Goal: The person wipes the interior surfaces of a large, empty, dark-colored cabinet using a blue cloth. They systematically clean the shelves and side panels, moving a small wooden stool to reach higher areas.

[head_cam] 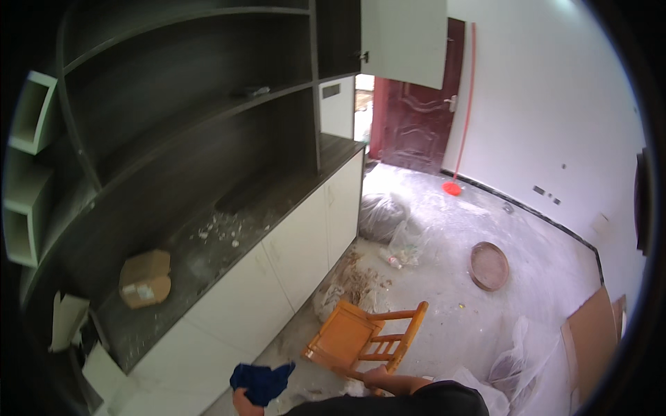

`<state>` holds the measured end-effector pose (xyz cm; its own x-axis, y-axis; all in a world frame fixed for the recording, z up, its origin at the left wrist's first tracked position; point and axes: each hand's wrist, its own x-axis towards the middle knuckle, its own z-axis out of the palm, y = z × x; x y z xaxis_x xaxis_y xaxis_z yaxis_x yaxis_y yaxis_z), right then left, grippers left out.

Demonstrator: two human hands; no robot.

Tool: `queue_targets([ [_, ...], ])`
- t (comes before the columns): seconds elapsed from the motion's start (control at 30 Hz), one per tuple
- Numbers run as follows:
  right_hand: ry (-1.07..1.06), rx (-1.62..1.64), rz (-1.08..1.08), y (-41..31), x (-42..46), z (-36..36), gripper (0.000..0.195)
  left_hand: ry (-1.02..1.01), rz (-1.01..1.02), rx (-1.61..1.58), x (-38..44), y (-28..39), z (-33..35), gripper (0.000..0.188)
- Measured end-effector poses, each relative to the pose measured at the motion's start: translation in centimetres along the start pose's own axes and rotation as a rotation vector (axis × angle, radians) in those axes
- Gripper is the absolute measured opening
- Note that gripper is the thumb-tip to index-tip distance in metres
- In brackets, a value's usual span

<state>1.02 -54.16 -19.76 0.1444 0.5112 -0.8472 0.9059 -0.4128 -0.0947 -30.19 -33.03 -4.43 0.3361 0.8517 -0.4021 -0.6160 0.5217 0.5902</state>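
At the bottom of the head view, my left hand (246, 401) grips a dark blue cloth (263, 382), which hangs in front of the white cabinet doors. Farther right, my right hand (375, 376) is closed around part of the back of an orange wooden chair (346, 333). The chair is tilted, with its slatted back toward the right. Parts of its legs are hidden.
A dark wall cabinet counter (208, 265) holds a cardboard piece (145, 278) and white debris. On the floor lie plastic bags (385, 216), a round brown tray (489, 266), plastic sheeting (515, 369) and cardboard (593, 333). A red pole (466, 114) leans near the door (424, 114).
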Motion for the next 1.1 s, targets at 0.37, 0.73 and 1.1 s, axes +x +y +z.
queue_targets([
  [0.37,-0.035,0.056,0.090,-1.9,-2.0,-1.7,0.032,-0.304,-0.345,0.161,4.5,10.0,0.6,0.022],
  [0.73,0.118,0.061,0.027,-5.0,-5.3,8.2,0.030,-0.086,-0.324,0.171,5.4,7.3,-0.4,0.041],
  [1.1,0.410,0.040,0.345,-8.8,-5.6,10.1,0.018,0.169,-0.146,0.324,4.7,9.1,-1.2,0.045],
])
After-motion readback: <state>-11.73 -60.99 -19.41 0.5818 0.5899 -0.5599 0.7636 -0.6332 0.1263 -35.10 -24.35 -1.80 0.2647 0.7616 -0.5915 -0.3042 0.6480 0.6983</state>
